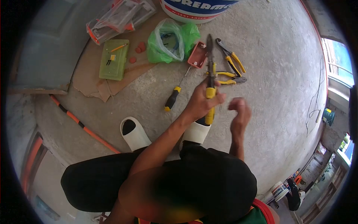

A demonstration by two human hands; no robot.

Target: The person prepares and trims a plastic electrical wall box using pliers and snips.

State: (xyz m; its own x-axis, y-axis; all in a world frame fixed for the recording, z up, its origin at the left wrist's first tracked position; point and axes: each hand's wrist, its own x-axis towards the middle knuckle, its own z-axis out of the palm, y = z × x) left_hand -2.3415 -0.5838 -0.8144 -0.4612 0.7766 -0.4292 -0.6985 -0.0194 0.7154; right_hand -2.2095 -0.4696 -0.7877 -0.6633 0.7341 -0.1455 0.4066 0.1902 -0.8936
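My left hand (pixel 203 100) is wrapped round a long tool (pixel 210 91) with a yellow and black handle and a dark, narrow upper end pointing away from me. Just to the right, my right hand (pixel 240 109) is raised with its fingers curled; what they hold, if anything, is hidden. Beyond the hands lie yellow-handled pliers (pixel 226 78) and another yellow-handled pair (pixel 233 58). A reddish open box (pixel 198 55) sits left of the tool's upper end. On the floor, left of my left hand, is a yellow and black screwdriver (pixel 172 99).
A green plastic bag (pixel 156 50) holds something dark blue. Cardboard (pixel 89 76) lies under a yellow-green case (pixel 118 71) with a pencil on it. Clear packaging (pixel 123 16) and a paint bucket (pixel 194 15) stand farther off. An orange and black rod (pixel 93 135) crosses the left floor.
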